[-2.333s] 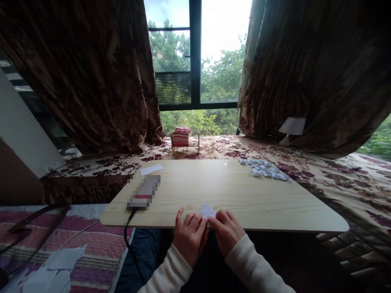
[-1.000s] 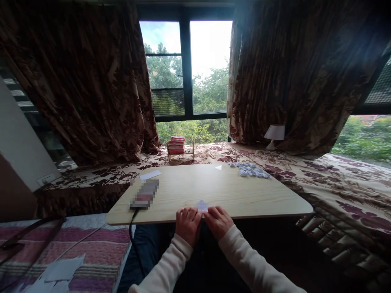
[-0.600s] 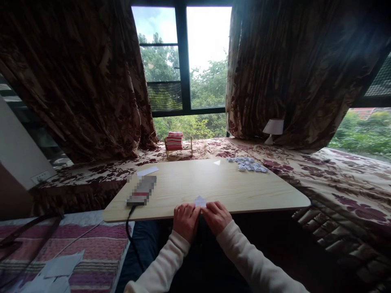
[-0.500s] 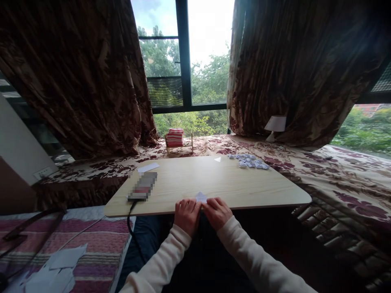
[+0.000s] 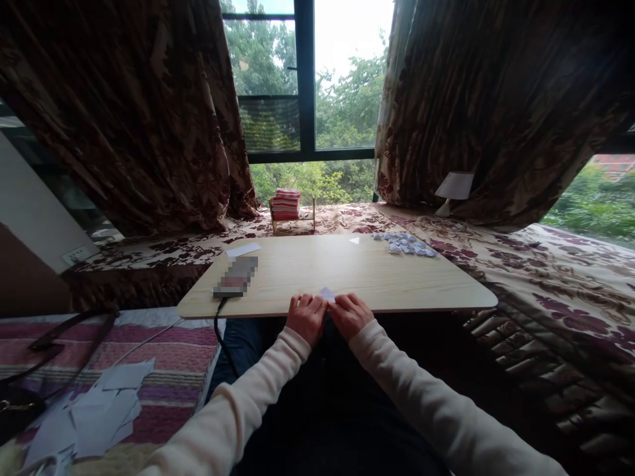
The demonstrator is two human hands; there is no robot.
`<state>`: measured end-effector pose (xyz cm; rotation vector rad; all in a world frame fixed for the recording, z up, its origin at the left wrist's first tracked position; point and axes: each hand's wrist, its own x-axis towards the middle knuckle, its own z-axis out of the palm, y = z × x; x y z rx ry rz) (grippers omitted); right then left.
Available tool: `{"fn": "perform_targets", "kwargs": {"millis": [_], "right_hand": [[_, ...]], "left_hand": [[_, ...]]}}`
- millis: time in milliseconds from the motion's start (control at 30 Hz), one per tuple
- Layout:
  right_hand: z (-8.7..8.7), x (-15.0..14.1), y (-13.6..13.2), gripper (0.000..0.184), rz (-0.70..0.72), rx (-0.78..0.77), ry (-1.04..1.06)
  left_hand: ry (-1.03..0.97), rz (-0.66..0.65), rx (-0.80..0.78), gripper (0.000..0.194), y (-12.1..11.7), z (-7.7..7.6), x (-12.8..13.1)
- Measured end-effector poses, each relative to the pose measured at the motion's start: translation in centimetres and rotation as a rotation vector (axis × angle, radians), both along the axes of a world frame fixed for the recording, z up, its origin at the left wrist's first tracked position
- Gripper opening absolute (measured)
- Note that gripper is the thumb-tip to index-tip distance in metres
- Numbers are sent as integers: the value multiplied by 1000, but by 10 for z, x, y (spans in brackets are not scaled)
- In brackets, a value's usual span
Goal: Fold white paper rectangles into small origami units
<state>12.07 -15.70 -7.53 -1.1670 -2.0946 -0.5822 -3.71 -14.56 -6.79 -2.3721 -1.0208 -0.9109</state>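
Head view. Small pale paper (image 5: 326, 292) at the near edge of the wooden table (image 5: 297, 270), with a pointed far end showing between both hands. Left hand (image 5: 306, 318) and right hand (image 5: 350, 315) side by side, fingers curled and closed on the near edge of the paper from either side; thumbs hidden. Farther back, at right: heap of small pale pieces (image 5: 407, 244). Handling, as judged: very light, thin and pliable; likely to crease or tear readily, and perhaps to slide on a smooth tabletop. Probably best held by fingertips near both ends of the near edge, with gentle, even pressure.
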Motion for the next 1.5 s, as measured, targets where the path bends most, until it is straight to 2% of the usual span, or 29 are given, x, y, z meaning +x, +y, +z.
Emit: {"fn": "perform_targets", "kwargs": {"millis": [267,500,633,700,800,867,967,1133,1300,1400,1500], "right_hand": [[-4,-4,-1,19,-32,22,41],[-6,0,0,21,-14,-84,41],[-3,-4,-2,20,10,-70,87],[0,-5,-3,21,37,-54,112],[4,0,-4,28,100,-76,158],[6,9,-4,36,126,-122,221],[8,28,3,29,96,-233,359],[18,47,35,28,25,-507,474],[34,40,49,33,-90,-679,458],[40,30,43,35,-137,-730,420],[42,22,32,29,-155,-752,385]], "left_hand": [[-12,15,19,22,-2,-4,-4],[11,-8,-69,23,7,-7,-1],[-47,7,-54,19,3,-4,-3],[-68,-9,-40,22,0,0,-8],[-85,-33,-43,36,-5,5,-20],[-95,-26,-70,38,-6,8,-29],[-74,-38,-135,41,-5,13,-36],[20,-74,-248,54,-4,18,-28],[39,79,-367,56,-28,25,-10],[28,157,-383,51,-44,30,0],[27,194,-419,48,-52,35,8]]}}
